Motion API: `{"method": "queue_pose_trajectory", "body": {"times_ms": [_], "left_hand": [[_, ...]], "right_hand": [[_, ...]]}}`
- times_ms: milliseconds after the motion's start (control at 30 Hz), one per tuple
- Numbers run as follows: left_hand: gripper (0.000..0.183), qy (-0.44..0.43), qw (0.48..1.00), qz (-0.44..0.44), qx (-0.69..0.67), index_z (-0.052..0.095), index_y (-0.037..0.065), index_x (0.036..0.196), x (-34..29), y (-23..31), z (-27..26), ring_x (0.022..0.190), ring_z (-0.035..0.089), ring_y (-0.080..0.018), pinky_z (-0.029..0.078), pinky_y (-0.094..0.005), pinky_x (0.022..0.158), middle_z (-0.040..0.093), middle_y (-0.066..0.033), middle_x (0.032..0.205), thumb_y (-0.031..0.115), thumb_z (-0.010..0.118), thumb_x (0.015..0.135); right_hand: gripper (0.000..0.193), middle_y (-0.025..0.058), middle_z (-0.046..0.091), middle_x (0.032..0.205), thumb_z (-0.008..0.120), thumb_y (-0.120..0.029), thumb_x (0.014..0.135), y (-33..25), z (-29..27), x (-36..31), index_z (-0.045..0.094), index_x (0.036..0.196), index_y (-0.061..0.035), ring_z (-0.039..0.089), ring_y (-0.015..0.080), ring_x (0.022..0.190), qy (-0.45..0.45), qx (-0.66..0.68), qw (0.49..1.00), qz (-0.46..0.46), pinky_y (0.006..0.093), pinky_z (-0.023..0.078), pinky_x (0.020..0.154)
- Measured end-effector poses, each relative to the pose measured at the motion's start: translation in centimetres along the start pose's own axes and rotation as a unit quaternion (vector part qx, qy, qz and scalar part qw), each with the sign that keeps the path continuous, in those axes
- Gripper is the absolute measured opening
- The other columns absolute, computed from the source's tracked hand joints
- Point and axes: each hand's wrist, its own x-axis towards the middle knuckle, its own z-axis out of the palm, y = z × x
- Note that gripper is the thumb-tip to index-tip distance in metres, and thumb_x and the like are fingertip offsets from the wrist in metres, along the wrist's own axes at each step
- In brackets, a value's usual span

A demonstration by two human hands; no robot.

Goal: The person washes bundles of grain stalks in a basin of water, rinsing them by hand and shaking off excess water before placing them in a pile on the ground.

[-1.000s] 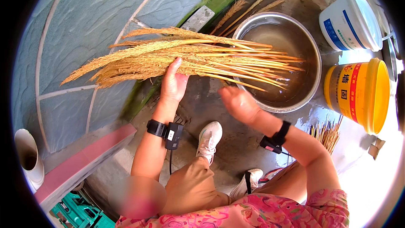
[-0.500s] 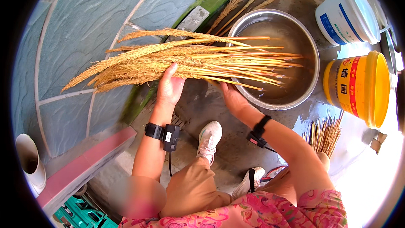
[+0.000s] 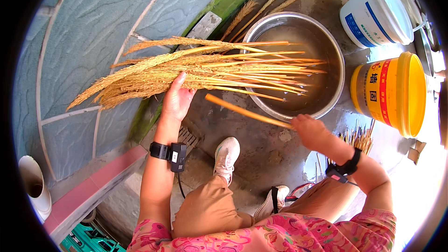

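Note:
A bunch of dried broomcorn stalks point(image 3: 140, 77) lies sideways in my left hand point(image 3: 177, 100). Its golden seed heads point left toward the wall, and its bare stalk ends reach right over a steel basin point(image 3: 340, 60) of cloudy water. The thumb of that hand shows in front of the bunch; its other fingers are mostly hidden underneath. Lower right of the basin, my right hand point(image 3: 311, 132) is closed around one end of a single thick, smooth yellow stick point(image 3: 247, 110). The stick's other end points up-left, just below the bunch.
Right of the basin stand a white bucket point(image 3: 375, 14) and a yellow bucket point(image 3: 387, 94). Thin cut stalks point(image 3: 359, 137) are bundled below them. Loose plumes point(image 3: 266, 7) and a grey block point(image 3: 205, 25) lie behind, by the tiled wall point(image 3: 88, 46). A pink ledge point(image 3: 100, 177) runs lower left.
My right hand has moved from beneath the bunch, down and right, and the yellow stick now shows in it. The bunch stays in my left hand, which has shifted slightly left.

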Motion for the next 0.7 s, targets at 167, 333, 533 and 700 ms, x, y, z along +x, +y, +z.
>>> {"method": "queue_pose_trajectory", "body": {"times_ms": [167, 333, 533, 700], "left_hand": [[0.034, 0.005, 1.0, -0.025, -0.01, 0.054, 0.011, 0.118, -0.1, 0.1, 0.1, 0.103, 0.056, -0.0136, 0.044, -0.0304, 0.086, 0.06, -0.0005, 0.112, 0.014, 0.066, 0.085], [0.036, 0.004, 1.0, -0.007, 0.008, 0.054, 0.012, 0.119, -0.2, -0.3, -0.3, 0.107, 0.054, -0.0144, 0.042, -0.0334, 0.09, 0.059, -0.0002, 0.115, 0.019, 0.066, 0.086], [0.034, 0.018, 1.0, -0.022, 0.005, 0.056, 0.014, 0.116, 0.0, -0.6, -0.9, 0.107, 0.053, -0.0124, 0.039, -0.0345, 0.092, 0.059, 0.0024, 0.114, 0.019, 0.068, 0.084], [0.034, 0.029, 0.999, -0.023, 0.003, 0.056, 0.014, 0.116, -0.1, -0.8, -1.3, 0.108, 0.052, -0.0129, 0.038, -0.0359, 0.094, 0.059, 0.0027, 0.114, 0.022, 0.067, 0.085]], "right_hand": [[0.024, 0.0143, 0.058, 0.108, 0.054, 0.002, 0.076, 3.7, -8.0, -1.9, 0.056, 0.1, -0.004, 0.055, 0.0331, 0.105, -0.021, 0.026, 0.999, 0.04, 0.0401, 0.046, 0.086], [0.011, 0.0147, 0.061, 0.083, 0.055, -0.005, 0.085, 4.4, -16.7, 1.8, 0.055, 0.096, -0.0038, 0.061, 0.0271, 0.078, 0.143, 0.107, 0.983, 0.037, 0.0348, 0.047, 0.067], [0.039, 0.0036, 0.061, 0.083, 0.063, -0.009, 0.085, 7.0, -20.1, 6.7, 0.051, 0.122, -0.0042, 0.059, 0.0107, 0.077, 0.415, 0.338, 0.844, -0.033, 0.0251, 0.048, 0.068], [0.025, 0.007, 0.063, 0.087, 0.066, -0.004, 0.084, 5.5, -18.5, 11.3, 0.055, 0.106, -0.0018, 0.062, 0.0141, 0.077, 0.552, 0.642, 0.532, -0.014, 0.0249, 0.053, 0.067]]}}
